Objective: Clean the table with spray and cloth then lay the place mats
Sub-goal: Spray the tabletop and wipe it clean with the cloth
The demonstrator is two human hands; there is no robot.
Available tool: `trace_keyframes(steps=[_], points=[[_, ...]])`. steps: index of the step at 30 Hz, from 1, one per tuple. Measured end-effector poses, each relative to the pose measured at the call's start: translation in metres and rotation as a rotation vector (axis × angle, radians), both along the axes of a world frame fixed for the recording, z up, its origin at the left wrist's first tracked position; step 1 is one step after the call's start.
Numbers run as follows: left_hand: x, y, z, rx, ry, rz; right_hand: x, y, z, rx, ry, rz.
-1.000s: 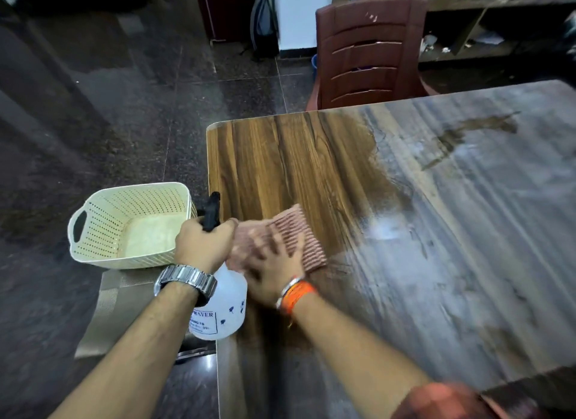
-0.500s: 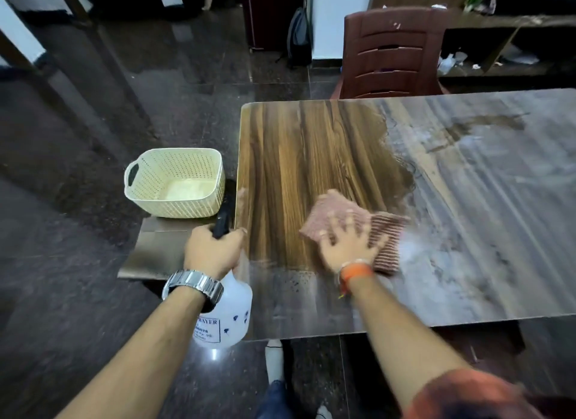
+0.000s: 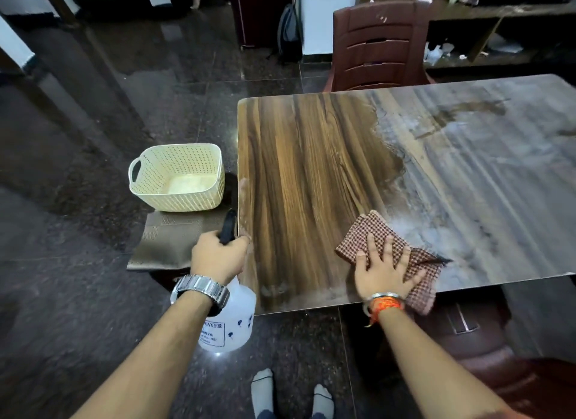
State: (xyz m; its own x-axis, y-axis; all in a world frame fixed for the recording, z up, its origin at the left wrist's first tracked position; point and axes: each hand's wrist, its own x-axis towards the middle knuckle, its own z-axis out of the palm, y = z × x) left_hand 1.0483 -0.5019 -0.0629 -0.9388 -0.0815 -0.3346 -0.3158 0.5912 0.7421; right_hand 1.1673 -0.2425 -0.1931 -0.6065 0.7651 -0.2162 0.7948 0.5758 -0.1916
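Note:
My left hand (image 3: 218,255) grips the black head of a white spray bottle (image 3: 229,322), held in the air just off the table's left edge. My right hand (image 3: 381,270) lies flat with spread fingers on a red checked cloth (image 3: 371,231), pressing it onto the wooden table (image 3: 305,169) near the front edge. The left part of the tabletop is dark and wiped; the right part (image 3: 483,175) is dull grey and dusty. Brown place mats (image 3: 168,241) lie stacked on a low surface left of the table.
A cream perforated basket (image 3: 177,175) sits on the mats' far end. One brown plastic chair (image 3: 378,47) stands at the table's far side, another chair (image 3: 467,340) at the near right. My socked feet (image 3: 290,390) are on the dark tiled floor.
My right hand has slid the cloth rightward along the front edge, from beside the bottle to the border of the dusty area. The left hand keeps holding the bottle.

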Motion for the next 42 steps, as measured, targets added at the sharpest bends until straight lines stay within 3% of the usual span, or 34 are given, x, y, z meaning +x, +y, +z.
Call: trace_keyframes(steps=[2, 6, 12, 16, 25, 28, 31, 36, 39, 42], points=[[0.000, 0.002, -0.001, 0.005, -0.031, -0.028, -0.008, -0.048, 0.004, 0.027, 0.058, 0.070], [-0.010, 0.004, -0.002, 0.015, -0.071, -0.060, -0.019, -0.159, 0.005, 0.020, 0.111, 0.640], [-0.041, 0.002, -0.001, 0.021, -0.039, -0.115, -0.005, -0.154, -0.002, 0.005, 0.135, 0.985], [-0.065, -0.006, -0.001, 0.032, -0.039, -0.079, -0.047, -0.164, 0.000, -0.052, 0.138, 0.883], [-0.107, -0.020, -0.016, -0.058, -0.035, -0.125, -0.266, -0.142, -0.001, -0.051, 0.098, 0.672], [-0.117, -0.023, -0.025, -0.060, -0.032, -0.121, -0.290, -0.135, 0.000, -0.045, 0.065, 0.665], [-0.117, -0.017, -0.024, -0.096, -0.028, -0.149, -0.244, -0.143, 0.002, -0.038, 0.078, 0.707], [-0.105, 0.018, -0.017, -0.066, -0.024, -0.213, -0.088, -0.151, 0.009, -0.082, 0.146, 0.888], [-0.090, 0.047, -0.009, -0.023, -0.047, -0.273, -0.035, -0.112, 0.002, -0.059, 0.098, 0.810], [-0.071, 0.071, -0.006, -0.003, -0.052, -0.299, -0.019, -0.029, 0.000, -0.008, 0.051, 0.576]])
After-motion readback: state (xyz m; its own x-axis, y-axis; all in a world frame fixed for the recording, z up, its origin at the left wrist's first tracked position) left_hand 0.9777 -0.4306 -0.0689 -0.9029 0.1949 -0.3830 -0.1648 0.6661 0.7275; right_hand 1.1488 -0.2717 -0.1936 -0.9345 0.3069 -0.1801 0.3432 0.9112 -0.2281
